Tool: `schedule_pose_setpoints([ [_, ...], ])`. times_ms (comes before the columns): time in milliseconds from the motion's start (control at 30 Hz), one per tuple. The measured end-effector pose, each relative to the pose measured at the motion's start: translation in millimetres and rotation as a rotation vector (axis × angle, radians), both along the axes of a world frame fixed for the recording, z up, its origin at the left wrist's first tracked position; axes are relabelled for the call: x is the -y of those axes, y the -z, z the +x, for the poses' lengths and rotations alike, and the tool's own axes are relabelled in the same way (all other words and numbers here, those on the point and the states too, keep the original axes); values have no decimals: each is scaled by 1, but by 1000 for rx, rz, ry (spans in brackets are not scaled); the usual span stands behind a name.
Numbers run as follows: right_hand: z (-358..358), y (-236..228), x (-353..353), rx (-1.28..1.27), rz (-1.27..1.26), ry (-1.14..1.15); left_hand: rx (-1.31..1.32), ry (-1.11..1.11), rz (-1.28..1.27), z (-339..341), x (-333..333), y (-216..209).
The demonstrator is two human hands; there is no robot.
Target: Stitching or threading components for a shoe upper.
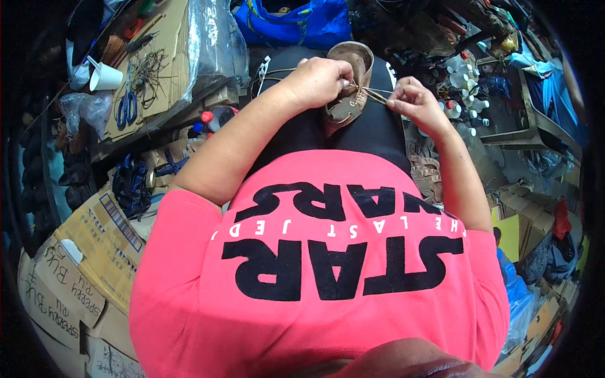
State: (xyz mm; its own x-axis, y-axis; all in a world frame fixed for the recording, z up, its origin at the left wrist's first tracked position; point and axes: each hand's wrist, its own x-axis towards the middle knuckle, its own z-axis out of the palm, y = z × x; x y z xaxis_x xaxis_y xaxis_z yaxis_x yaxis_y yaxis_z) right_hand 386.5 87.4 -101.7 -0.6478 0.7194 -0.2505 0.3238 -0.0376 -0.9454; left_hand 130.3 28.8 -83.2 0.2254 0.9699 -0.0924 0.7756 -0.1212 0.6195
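Nearest: one bright pink short-sleeved cloth shirt (pixel 170 302) with black lettering, worn. One pair of black trousers (pixel 287 135), below the shirt's hem. One tan-brown leather shoe (pixel 345 112), on the lap between the thighs, rounded toe toward the wearer, collar opening farther off. One thin tan lace (pixel 376 96), at the shoe's upper. Left hand (pixel 320 82): over the shoe's left edge, fingertips pinching the lace close to the leather. Right hand (pixel 416 104): right of the shoe, thumb and fingers pinching the lace. Left surroundings: brown flat cardboard sheets (pixel 173 38), bearing blue-handled scissors (pixel 128 106); one white tapered cup (pixel 105 77), beside them. Right surroundings: clustered white-and-clear plastic bottles (pixel 465 79). Farthest: one shiny blue plastic bag (pixel 293 28), beyond the knees.
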Motion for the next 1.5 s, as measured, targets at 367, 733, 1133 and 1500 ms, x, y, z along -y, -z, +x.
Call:
schedule_pose_setpoints([
  [367, -1, -22, -32, 241, 701, 137, -166, 278, 172, 2, -11, -4],
  [733, -42, -40, -5, 518, 1040, -473, -145, 351, 246, -27, -1, -4],
  [1133, -43, -57, -24, -923, -287, 126, 1130, 53, 73, -20, 11, -96],
  [1500, 142, -29, -19, 785, 356, 190, -354, -346, 418, -239, 102, -94],
])
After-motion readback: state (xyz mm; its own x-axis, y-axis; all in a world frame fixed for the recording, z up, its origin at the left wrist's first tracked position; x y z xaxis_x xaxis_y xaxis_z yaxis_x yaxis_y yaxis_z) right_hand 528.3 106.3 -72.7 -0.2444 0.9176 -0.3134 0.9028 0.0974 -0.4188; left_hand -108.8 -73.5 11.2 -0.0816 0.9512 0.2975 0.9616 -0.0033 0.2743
